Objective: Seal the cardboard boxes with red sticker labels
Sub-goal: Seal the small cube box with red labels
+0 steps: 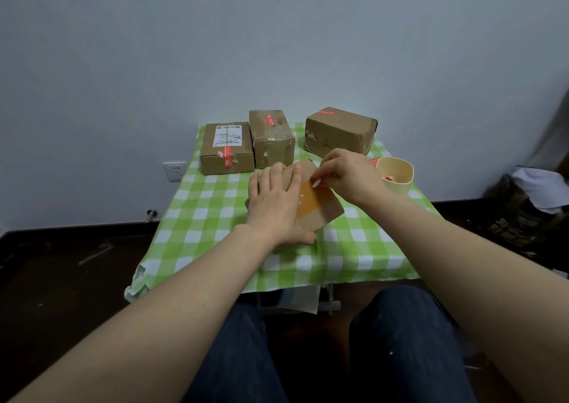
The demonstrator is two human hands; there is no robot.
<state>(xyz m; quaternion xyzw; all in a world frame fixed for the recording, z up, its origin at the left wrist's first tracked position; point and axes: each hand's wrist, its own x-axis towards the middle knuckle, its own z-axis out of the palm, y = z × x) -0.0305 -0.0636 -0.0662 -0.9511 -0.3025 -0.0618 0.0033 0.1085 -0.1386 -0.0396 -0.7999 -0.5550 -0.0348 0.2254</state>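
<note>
A small cardboard box (320, 208) with a strip of brown tape lies in the middle of the green checked table (215, 218). My left hand (274, 202) rests flat on its left side and holds it down. My right hand (345, 175) pinches something small at the box's top edge; a sliver of red and white shows under the fingertips. Three larger boxes stand at the back: a left box (226, 150) with a shipping label and a red sticker, a middle box (271, 138) and a right box (340, 130), each with a red sticker on top.
A cream plastic cup (395, 173) holding red stickers stands right of my right hand, and another red sticker (374, 161) lies beside it. A wall stands behind the table. A wall socket (174, 171) is at the left and a cluttered bag (529, 205) on the floor at the right.
</note>
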